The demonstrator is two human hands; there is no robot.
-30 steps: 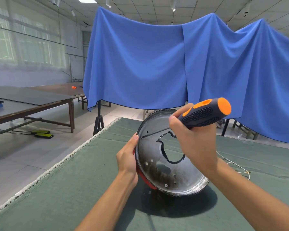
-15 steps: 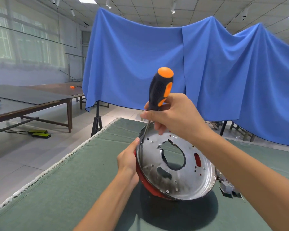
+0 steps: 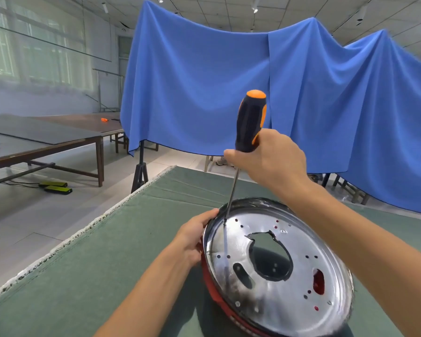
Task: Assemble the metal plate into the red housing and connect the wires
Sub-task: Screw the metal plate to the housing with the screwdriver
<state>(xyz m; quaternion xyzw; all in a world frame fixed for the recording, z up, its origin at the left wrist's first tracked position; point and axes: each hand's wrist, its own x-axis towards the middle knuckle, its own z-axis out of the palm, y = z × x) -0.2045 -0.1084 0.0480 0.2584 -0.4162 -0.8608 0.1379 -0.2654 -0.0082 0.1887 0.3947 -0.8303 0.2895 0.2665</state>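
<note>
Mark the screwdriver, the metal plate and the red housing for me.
screwdriver [image 3: 250, 122], head view, on the black handle above the right hand.
metal plate [image 3: 299, 285], head view, on bare shiny face right of the centre hole.
red housing [image 3: 210, 287], head view, on the red edge below the plate's left rim.

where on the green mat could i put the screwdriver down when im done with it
Bare green mat lies left of the left hand, out to its frayed edge, and beyond the metal plate toward the blue cloth. The near right is crowded by the plate, red housing and both forearms.

Plate [image 3: 284, 268] in housing [image 3: 213, 291] on table [image 3: 112, 259]
</note>
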